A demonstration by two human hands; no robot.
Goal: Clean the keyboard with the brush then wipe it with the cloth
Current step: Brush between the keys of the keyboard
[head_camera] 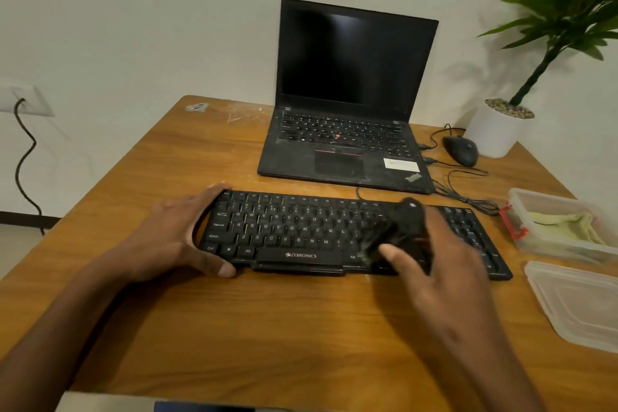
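A black Zebronics keyboard lies across the wooden desk in front of me. My left hand clasps its left end, thumb at the front edge and fingers over the back corner. My right hand grips a black brush, blurred with motion, its bristles down on the keys right of the middle. A pale yellow-green cloth lies in an open clear plastic box at the right edge of the desk.
An open black laptop stands behind the keyboard. A black mouse and its cables lie to the laptop's right, beside a white plant pot. A clear lid rests in front of the box.
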